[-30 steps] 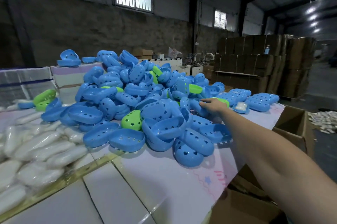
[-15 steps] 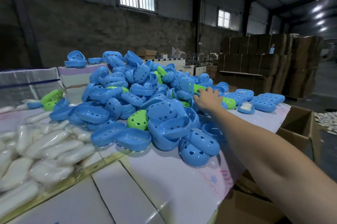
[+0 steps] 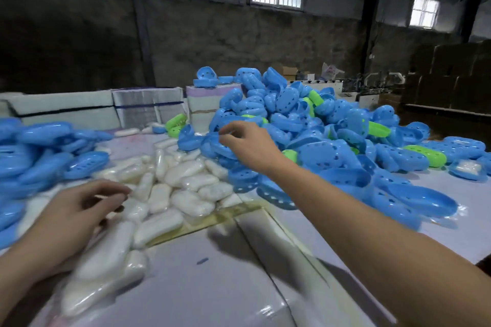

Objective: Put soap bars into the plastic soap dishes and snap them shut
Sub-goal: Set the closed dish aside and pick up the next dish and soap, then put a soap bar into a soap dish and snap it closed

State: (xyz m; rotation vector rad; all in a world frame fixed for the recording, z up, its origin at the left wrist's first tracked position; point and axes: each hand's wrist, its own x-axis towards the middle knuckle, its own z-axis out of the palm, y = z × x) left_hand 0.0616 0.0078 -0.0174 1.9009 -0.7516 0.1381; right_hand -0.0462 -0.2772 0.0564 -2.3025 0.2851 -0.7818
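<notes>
A big heap of blue plastic soap dish halves [image 3: 332, 140], with a few green ones [image 3: 425, 157], covers the right of the table. White wrapped soap bars [image 3: 186, 183] lie piled in the middle and left. My right hand [image 3: 247, 147] reaches over the near-left edge of the heap, fingers loosely curled, fingertips just above a blue dish half [image 3: 191, 140]; nothing shows in its grasp. My left hand [image 3: 71, 217] hovers low over the soap bars, fingers relaxed and blurred, holding nothing. One open blue dish with a soap bar in it [image 3: 467, 169] sits at the far right.
Closed blue dishes [image 3: 39, 146] are stacked at the left. The white table top [image 3: 212, 286] runs toward me, its right edge at the frame's lower right. Wrapped white packs [image 3: 148, 106] stand behind the soap. Cardboard boxes [image 3: 451, 74] line the back right.
My view has swung left. My right hand pulled back from the far right of the heap to its near-left edge. My left hand came into view over the soap bars.
</notes>
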